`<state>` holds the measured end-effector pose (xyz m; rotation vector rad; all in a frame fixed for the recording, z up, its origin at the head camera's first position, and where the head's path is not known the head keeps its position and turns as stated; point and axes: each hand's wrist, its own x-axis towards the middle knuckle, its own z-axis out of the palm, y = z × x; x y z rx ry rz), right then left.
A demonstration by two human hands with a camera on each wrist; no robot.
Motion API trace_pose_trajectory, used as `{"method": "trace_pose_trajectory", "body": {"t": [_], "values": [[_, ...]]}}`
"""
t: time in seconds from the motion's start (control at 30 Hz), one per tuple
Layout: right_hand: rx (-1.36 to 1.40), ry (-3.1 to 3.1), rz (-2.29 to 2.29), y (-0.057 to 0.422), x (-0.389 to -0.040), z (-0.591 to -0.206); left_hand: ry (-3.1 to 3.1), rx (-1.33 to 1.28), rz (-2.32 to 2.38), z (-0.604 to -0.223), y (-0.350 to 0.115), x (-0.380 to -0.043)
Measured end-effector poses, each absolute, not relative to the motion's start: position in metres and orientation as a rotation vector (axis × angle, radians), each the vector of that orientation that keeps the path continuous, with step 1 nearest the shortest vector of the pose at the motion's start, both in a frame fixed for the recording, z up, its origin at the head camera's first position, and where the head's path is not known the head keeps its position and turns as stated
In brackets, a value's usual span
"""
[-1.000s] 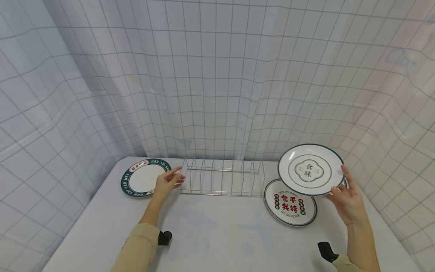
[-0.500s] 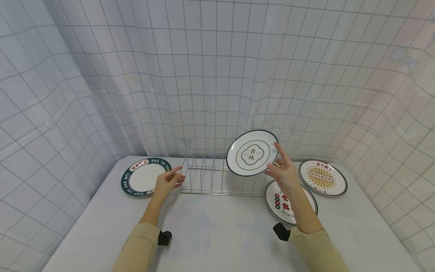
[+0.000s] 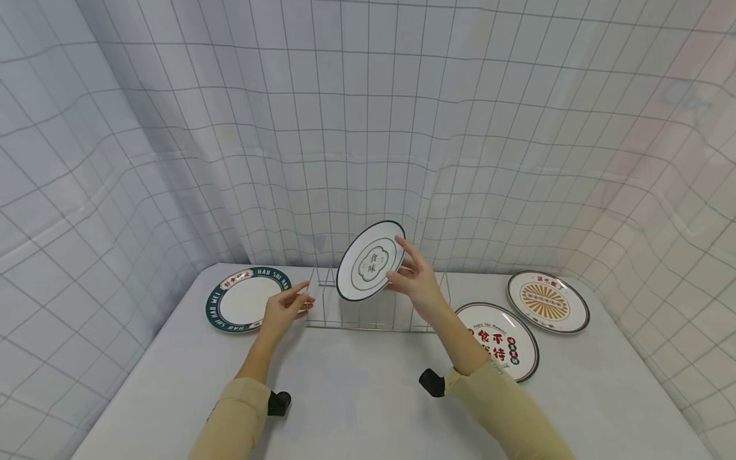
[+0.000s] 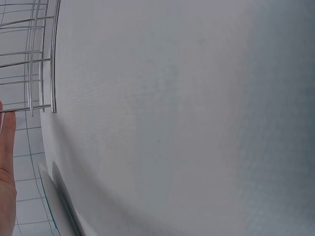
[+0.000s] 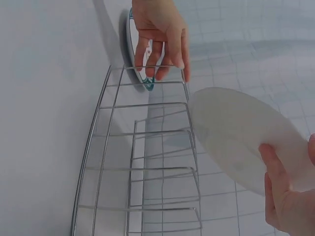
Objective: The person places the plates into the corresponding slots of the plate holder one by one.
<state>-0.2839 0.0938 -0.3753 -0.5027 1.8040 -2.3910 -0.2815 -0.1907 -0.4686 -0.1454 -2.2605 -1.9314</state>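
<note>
My right hand (image 3: pixel 422 289) pinches the edge of a white plate (image 3: pixel 370 263) with a dark rim and a flower-shaped emblem. The plate is tilted and raised over the wire plate rack (image 3: pixel 356 329). From the right wrist view, the pale back of this plate shows above the rack's upright wires, apart from most of them. My left hand (image 3: pixel 280 313) is at the rack's left end, its thumb and fingers gripping the end wire. Only part of that hand shows in the left wrist view.
A green-rimmed plate (image 3: pixel 244 300) lies left of the rack. Right of it lie a plate with red characters (image 3: pixel 496 338), partly behind my right forearm, and one with a yellow sunburst (image 3: pixel 546 301). A grid-patterned curtain (image 3: pixel 368 128) hangs behind the white table (image 3: pixel 356 409).
My right hand has carried the emblem plate leftward from above the right-hand plates to over the rack, tilting it more steeply. The left hand has stayed at the rack's end.
</note>
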Motion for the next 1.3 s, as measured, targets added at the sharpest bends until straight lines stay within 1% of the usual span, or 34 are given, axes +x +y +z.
{"method": "trace_pose_trajectory", "body": {"t": [0.3,0.53,1.3], "values": [[-0.553,2.029,-2.235,0.057,-0.283,-0.367,-2.282,-0.130,-1.914,-0.468,-0.190,-0.281],[-0.570,2.243,-2.116,0.038,-0.279,-0.366,-2.289,-0.123,-1.914,-0.469,-0.190,-0.282],[-0.621,2.635,-1.965,0.000,-0.274,-0.392,-2.286,-0.107,-1.916,-0.469,-0.191,-0.283]]}}
